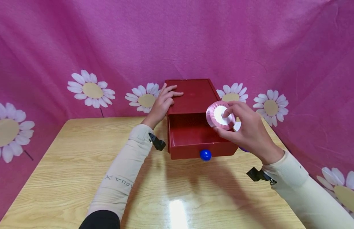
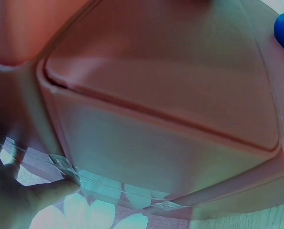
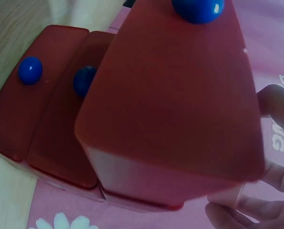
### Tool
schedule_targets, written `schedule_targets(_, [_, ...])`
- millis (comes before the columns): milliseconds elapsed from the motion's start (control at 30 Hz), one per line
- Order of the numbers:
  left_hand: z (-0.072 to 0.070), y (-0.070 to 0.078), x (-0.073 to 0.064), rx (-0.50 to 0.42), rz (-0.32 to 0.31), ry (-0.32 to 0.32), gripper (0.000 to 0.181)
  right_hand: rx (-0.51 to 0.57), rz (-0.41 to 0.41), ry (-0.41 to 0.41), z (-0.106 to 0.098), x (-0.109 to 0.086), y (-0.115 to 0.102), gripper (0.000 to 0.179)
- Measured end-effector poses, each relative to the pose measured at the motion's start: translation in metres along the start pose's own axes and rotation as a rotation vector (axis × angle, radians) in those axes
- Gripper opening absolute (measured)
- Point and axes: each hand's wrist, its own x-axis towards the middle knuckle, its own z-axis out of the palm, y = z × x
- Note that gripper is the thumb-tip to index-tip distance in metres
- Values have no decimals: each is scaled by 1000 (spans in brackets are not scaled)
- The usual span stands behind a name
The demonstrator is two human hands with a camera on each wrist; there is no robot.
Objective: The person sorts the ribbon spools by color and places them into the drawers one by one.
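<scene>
Above the table point(image 1: 88, 165), fingers point(image 1: 237, 108) pinch a pink roll point(image 1: 217, 117) facing the person point(image 1: 119, 178).

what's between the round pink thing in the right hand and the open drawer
Nothing visible: the round pink thing appears over the right side of the drawer, and the left hand rests on the red cabinet.

In the head view, deep red is shown by the cabinet point(image 1: 194, 95), glossy blue by its knob point(image 1: 205, 155) at five o'clock, pink and white by the roll point(image 1: 219, 116) at three. The magenta cloth point(image 1: 177, 38) at twelve is patterned with white, yellow-centred daisies point(image 1: 146, 100); the table point(image 1: 154, 194) at six is pale wood-grained.
</scene>
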Motion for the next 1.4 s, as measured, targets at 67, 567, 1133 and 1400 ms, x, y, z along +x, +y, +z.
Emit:
schedule_targets(67, [13, -18, 7, 22, -37, 83, 42, -3, -5, -16, 4, 1, 0, 35])
schedule_targets(567, [9, -42, 9, 40, -20, 27, 43, 38, 54, -155, 23, 4, -4, 40])
schedule_targets(1133, [9, -43, 9, 40, -6, 34, 43, 82, 48, -207, 26, 3, 0, 38])
schedule_targets(1400, [8, -42, 10, 33, -2, 24, 43, 90, 51, -298, 25, 6, 3, 35])
